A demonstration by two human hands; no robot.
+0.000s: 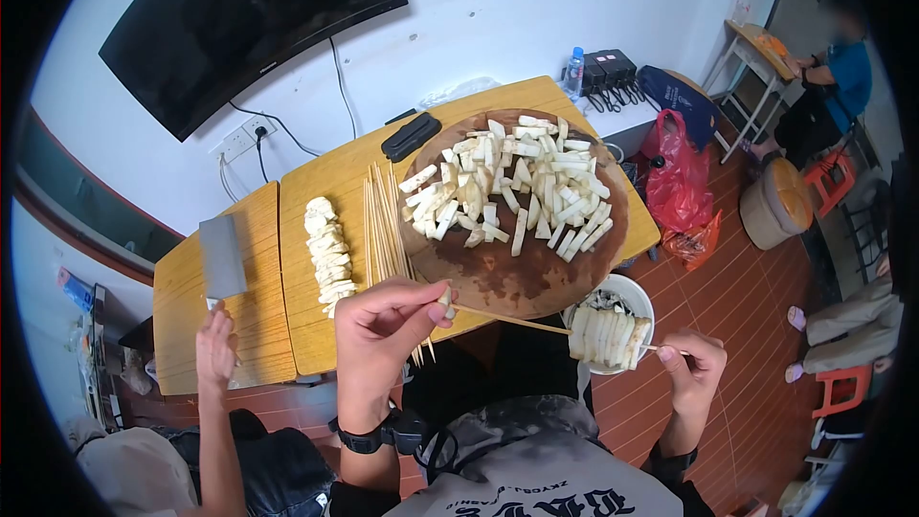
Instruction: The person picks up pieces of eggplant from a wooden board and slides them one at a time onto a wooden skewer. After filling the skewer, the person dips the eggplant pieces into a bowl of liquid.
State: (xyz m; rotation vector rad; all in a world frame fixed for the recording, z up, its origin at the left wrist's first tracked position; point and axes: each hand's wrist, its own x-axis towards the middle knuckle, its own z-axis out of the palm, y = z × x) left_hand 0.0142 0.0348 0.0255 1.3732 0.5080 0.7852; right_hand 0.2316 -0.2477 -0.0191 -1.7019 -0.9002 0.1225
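pale piece (pixel 446 302) pinched at the tip of a skewer (pixel 512 319)

near mid-frame, the left hand (pixel 392 325) pinches the piece; lower right, the right hand (pixel 694 362) grips the skewer's end. the piece looks light and firm, perhaps slick; the thin skewer probably flexes, so its bare end suits holding. whether the tip pierces the piece is hidden; threaded slices (pixel 606 337) partly cover the white bucket (pixel 639 293).

Cleaver (pixel 223 257) on worktop (pixel 263 268), far L; slice row (pixel 329 254) R of it, then loose skewers (pixel 381 215), then board (pixel 479 278) w/ cut pcs (pixel 469 193) on top. Case (pixel 412 138) behind board's L side. Loaded skewer (pixel 603 335) btwn L hand (pixel 388 325) & R hand (pixel 691 364), over bucket (pixel 641 301), board's near R.
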